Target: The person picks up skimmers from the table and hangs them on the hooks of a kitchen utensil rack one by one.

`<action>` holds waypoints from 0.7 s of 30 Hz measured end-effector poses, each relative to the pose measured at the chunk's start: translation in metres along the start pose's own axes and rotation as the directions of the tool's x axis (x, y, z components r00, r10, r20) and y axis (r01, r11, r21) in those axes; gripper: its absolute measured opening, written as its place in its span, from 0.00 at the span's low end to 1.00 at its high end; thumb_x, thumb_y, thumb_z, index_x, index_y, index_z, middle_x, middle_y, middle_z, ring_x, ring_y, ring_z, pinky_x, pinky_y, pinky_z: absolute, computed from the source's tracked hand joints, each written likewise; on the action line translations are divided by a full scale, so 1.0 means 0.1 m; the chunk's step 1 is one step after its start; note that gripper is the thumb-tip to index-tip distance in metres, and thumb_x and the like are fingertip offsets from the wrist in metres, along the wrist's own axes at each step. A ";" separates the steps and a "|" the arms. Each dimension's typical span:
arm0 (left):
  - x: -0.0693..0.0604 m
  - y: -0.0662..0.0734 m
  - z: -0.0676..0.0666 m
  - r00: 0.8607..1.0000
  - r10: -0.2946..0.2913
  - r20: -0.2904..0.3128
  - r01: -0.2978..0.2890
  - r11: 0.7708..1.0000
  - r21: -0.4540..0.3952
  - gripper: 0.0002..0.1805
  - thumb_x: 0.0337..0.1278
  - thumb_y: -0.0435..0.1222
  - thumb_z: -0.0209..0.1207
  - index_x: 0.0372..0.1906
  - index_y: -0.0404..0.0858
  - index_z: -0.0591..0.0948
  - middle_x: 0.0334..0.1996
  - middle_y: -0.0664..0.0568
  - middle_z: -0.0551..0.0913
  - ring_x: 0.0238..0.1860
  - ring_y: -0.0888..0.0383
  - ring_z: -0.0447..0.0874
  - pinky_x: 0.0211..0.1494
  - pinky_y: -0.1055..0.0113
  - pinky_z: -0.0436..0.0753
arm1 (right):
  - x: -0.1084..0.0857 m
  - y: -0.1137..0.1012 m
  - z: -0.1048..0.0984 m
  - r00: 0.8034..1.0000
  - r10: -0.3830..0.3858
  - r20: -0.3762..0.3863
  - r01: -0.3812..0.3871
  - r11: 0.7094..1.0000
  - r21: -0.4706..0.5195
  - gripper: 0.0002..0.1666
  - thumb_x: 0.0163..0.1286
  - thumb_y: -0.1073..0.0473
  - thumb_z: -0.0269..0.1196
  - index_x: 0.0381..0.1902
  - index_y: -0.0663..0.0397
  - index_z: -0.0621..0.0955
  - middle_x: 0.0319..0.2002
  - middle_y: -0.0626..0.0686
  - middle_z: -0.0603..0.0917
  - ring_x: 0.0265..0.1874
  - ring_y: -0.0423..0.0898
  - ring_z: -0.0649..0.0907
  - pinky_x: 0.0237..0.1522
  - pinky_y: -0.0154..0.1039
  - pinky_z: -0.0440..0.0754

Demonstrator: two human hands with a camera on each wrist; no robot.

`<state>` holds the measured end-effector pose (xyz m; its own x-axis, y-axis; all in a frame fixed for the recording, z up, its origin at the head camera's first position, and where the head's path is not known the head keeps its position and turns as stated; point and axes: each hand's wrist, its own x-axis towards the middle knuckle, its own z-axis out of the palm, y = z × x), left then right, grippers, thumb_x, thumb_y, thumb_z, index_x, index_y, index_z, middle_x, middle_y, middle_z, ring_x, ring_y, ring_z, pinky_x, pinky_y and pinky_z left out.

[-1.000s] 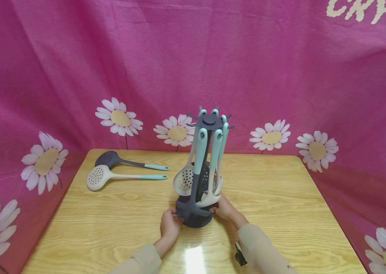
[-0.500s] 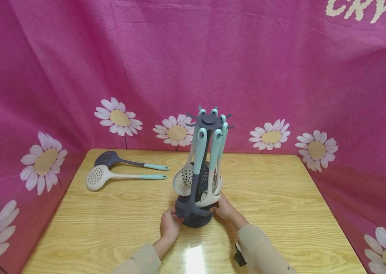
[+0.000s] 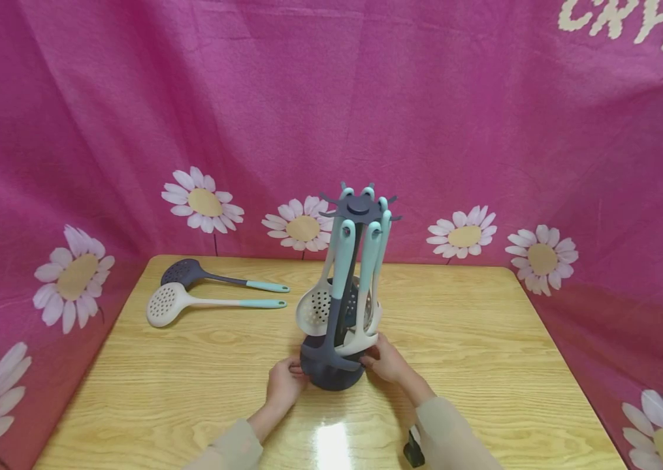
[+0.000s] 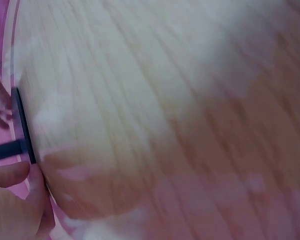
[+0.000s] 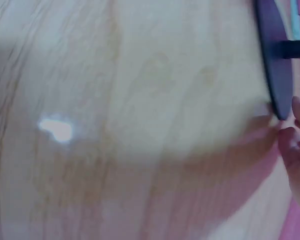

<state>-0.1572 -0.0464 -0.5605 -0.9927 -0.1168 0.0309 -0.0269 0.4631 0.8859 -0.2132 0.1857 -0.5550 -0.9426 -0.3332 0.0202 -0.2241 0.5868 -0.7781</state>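
A dark utensil stand (image 3: 358, 207) with a hooked top and round base stands upright on the table. Several mint-handled utensils hang from it, among them a white skimmer (image 3: 315, 309), a dark-headed utensil (image 3: 331, 356) and a white one (image 3: 360, 341) in front. My left hand (image 3: 285, 386) is at the base's left edge, thumb and fingers loosely bent beside the base (image 4: 21, 120) in the left wrist view. My right hand (image 3: 391, 363) is at the right edge. In the right wrist view its thumb and fingers (image 5: 288, 142) are parted at the rim.
On the table's (image 3: 454, 326) left side lie a dark skimmer (image 3: 184, 273) and a white skimmer (image 3: 168, 304), handles pointing right. A pink flowered cloth (image 3: 425, 117) hangs behind and along both sides. A small black object (image 3: 413, 450) shows by my right sleeve.
My left hand has drawn slightly left, away from the base, and my right hand has shifted slightly. The stand and the utensils on it stay in place.
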 end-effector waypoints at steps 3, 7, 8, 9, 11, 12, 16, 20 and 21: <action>0.05 -0.02 -0.07 1.000 0.023 -0.002 -0.023 1.000 0.018 0.09 0.38 0.20 0.56 0.31 0.25 0.80 0.22 0.44 0.81 0.24 0.56 0.80 0.28 0.68 0.78 | -0.03 -0.06 -0.14 0.995 0.031 -0.098 -0.038 0.997 -0.071 0.15 0.57 0.73 0.60 0.44 0.69 0.76 0.39 0.62 0.76 0.40 0.58 0.79 0.45 0.50 0.77; 0.18 -0.02 -0.20 0.996 0.084 -0.022 -0.081 0.992 0.098 0.07 0.42 0.21 0.56 0.32 0.26 0.80 0.24 0.45 0.79 0.26 0.55 0.79 0.29 0.65 0.78 | -0.02 -0.22 -0.49 0.960 -0.029 -0.278 -0.027 0.981 -0.193 0.14 0.56 0.72 0.60 0.42 0.72 0.76 0.36 0.64 0.79 0.35 0.58 0.80 0.39 0.50 0.78; 0.22 -0.02 -0.25 0.995 0.097 -0.022 -0.094 0.987 0.127 0.08 0.43 0.22 0.57 0.33 0.26 0.80 0.25 0.45 0.79 0.27 0.55 0.79 0.30 0.64 0.78 | -0.01 -0.29 -0.60 0.950 -0.047 -0.310 -0.024 0.975 -0.222 0.14 0.57 0.71 0.60 0.42 0.71 0.76 0.37 0.64 0.79 0.36 0.58 0.79 0.39 0.50 0.78; 0.27 0.00 -0.29 0.993 0.116 -0.021 -0.111 0.981 0.161 0.07 0.44 0.23 0.57 0.34 0.26 0.80 0.26 0.45 0.79 0.28 0.54 0.79 0.31 0.64 0.79 | -0.01 -0.35 -0.71 0.934 -0.081 -0.347 -0.010 0.968 -0.252 0.14 0.57 0.71 0.60 0.42 0.71 0.76 0.37 0.65 0.79 0.36 0.59 0.79 0.39 0.50 0.77; 0.37 0.04 -0.38 0.987 0.160 -0.015 -0.152 0.960 0.235 0.08 0.47 0.25 0.56 0.35 0.27 0.80 0.29 0.46 0.79 0.31 0.53 0.79 0.33 0.63 0.79 | 0.00 -0.52 -0.92 0.892 -0.167 -0.419 0.029 0.948 -0.316 0.15 0.56 0.70 0.61 0.42 0.70 0.76 0.37 0.65 0.80 0.36 0.59 0.80 0.38 0.51 0.77; 0.42 0.06 -0.42 0.983 0.184 -0.004 -0.176 0.946 0.271 0.08 0.48 0.25 0.56 0.36 0.28 0.80 0.30 0.46 0.79 0.33 0.52 0.79 0.34 0.62 0.79 | 0.00 -0.61 -1.03 0.868 -0.213 -0.449 0.050 0.936 -0.347 0.15 0.56 0.69 0.61 0.42 0.70 0.76 0.37 0.65 0.80 0.36 0.59 0.80 0.38 0.51 0.77; 0.62 0.14 -0.59 0.939 0.342 0.047 -0.331 0.853 0.403 0.08 0.49 0.26 0.58 0.36 0.30 0.80 0.34 0.45 0.79 0.38 0.48 0.79 0.38 0.59 0.79 | -0.01 -1.03 -1.38 0.749 -0.419 -0.514 0.157 0.865 -0.477 0.14 0.54 0.70 0.62 0.41 0.69 0.76 0.36 0.64 0.80 0.36 0.58 0.79 0.38 0.50 0.76; 0.82 0.15 -0.71 0.873 0.480 0.092 -0.456 0.732 0.507 0.09 0.45 0.25 0.61 0.36 0.31 0.81 0.35 0.44 0.80 0.39 0.48 0.80 0.41 0.57 0.78 | -0.06 -1.44 -1.61 0.649 -0.566 -0.508 0.247 0.789 -0.562 0.14 0.55 0.70 0.61 0.42 0.66 0.76 0.36 0.62 0.78 0.36 0.57 0.77 0.41 0.49 0.74; 0.86 0.15 -0.74 0.865 0.492 0.097 -0.464 0.711 0.529 0.09 0.45 0.25 0.61 0.36 0.31 0.81 0.35 0.44 0.80 0.40 0.47 0.79 0.43 0.56 0.78 | -0.07 -1.53 -1.64 0.628 -0.592 -0.505 0.264 0.773 -0.577 0.14 0.55 0.71 0.61 0.42 0.66 0.77 0.37 0.62 0.78 0.37 0.57 0.77 0.42 0.49 0.74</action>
<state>-0.2346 -0.1147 -0.5106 -0.8833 0.2122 0.4181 0.3789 0.8482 0.3701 -0.2128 0.2199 -0.3331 -0.5847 -0.1835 0.7902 -0.5649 0.7912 -0.2342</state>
